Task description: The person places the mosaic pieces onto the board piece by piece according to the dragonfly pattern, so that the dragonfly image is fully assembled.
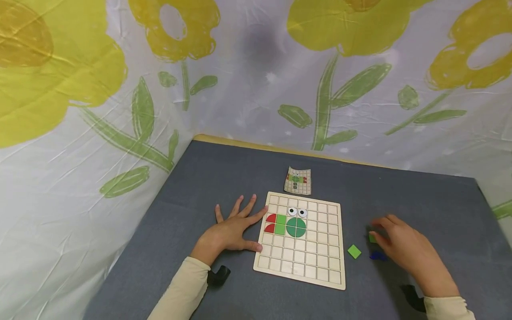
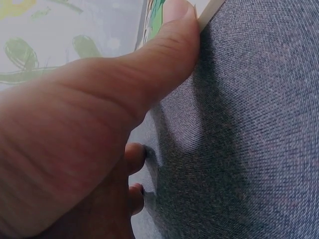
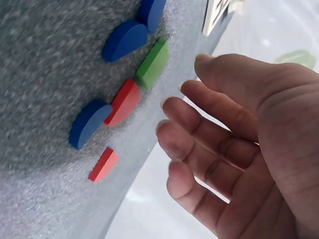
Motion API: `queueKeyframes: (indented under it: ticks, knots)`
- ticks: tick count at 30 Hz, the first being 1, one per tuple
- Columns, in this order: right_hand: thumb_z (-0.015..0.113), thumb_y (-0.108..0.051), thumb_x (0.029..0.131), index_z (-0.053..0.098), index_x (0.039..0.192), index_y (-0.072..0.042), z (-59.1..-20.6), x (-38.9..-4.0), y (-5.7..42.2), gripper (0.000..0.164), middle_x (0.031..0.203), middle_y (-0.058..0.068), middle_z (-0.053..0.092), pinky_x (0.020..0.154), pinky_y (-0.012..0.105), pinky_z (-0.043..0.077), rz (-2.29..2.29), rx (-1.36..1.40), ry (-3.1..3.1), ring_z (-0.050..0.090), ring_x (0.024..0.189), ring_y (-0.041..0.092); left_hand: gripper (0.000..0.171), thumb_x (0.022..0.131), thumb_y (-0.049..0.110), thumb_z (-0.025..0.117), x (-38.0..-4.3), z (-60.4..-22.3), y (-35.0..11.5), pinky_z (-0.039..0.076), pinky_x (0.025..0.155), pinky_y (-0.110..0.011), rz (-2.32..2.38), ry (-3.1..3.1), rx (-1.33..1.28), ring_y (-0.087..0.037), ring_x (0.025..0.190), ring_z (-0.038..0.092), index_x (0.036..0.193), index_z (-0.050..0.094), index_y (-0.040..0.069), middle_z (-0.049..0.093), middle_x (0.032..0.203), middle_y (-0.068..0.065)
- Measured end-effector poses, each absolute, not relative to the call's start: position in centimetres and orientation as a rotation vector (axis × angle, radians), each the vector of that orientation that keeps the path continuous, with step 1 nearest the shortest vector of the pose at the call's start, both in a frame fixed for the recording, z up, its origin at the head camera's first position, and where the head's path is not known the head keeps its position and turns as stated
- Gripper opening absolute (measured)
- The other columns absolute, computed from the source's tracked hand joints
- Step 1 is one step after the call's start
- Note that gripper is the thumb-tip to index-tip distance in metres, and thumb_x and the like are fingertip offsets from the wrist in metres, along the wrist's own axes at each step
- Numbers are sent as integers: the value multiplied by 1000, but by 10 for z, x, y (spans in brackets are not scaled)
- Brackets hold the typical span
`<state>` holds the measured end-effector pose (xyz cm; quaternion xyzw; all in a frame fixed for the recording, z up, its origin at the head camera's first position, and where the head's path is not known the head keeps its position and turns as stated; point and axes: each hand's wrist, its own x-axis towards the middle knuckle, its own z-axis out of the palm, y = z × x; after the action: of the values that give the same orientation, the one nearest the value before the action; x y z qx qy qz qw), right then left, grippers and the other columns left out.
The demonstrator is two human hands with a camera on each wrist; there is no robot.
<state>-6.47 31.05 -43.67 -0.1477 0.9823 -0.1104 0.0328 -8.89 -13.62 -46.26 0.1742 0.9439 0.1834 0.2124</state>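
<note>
A wooden grid board [image 1: 322, 259] lies on the table, bearing two eye pieces [image 1: 297, 212], green quarter pieces forming a disc [image 1: 296, 227], light green squares [image 1: 280, 225] and red quarter pieces [image 1: 270, 223]. My left hand [image 1: 230, 233] spreads its fingers by the board's left edge; its thumb [image 2: 169, 55] touches that edge. Above the loose pieces at the right hovers my right hand [image 1: 412, 251], fingers loosely bent, holding nothing. Below it are a green piece [image 3: 153, 64], blue curved pieces [image 3: 124, 41] and red pieces [image 3: 123, 102]. A green square [image 1: 354, 251] lies between board and right hand.
Behind the board lies a small pattern card [image 1: 298, 188] with one corner curled up, printed with a similar figure on a grid. A flower-printed curtain [image 1: 248, 89] hangs beyond the dark table's [image 1: 224, 164] far and left edges.
</note>
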Motion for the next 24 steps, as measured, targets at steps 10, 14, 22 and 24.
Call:
queueKeyframes:
  ticks: [10, 14, 22, 24]
  knots:
    - [85, -19, 91, 75, 118, -6, -442, -65, 319, 32, 111, 10, 68, 65, 46, 56, -328, -474, 2968, 68, 87, 24, 113, 77, 65, 85, -89, -463, -137, -11, 111, -86, 507, 2619, 489, -35, 164, -9, 168, 22, 42, -1, 179, 3]
    - [87, -18, 89, 76, 117, -6, -444, -65, 319, 33, 111, 9, 69, 70, 50, 58, -325, -478, 2952, 69, 91, 27, 113, 77, 65, 85, -89, -463, -137, -11, 111, -86, 508, 2619, 492, -35, 164, -9, 169, 22, 42, -1, 179, 2]
    - [88, -15, 87, 76, 114, -7, -446, -66, 319, 31, 106, 6, 68, 71, 49, 58, -298, -494, 2957, 67, 88, 22, 113, 77, 65, 86, -89, -463, -136, -10, 111, -87, 495, 2620, 486, -35, 164, -9, 168, 23, 42, -1, 179, 2]
    - [88, -15, 87, 76, 114, -7, -446, -66, 320, 30, 106, 6, 68, 71, 49, 58, -300, -502, 2960, 67, 88, 22, 113, 77, 65, 85, -89, -463, -136, -11, 111, -86, 496, 2620, 484, -35, 164, -9, 168, 23, 42, -1, 179, 2]
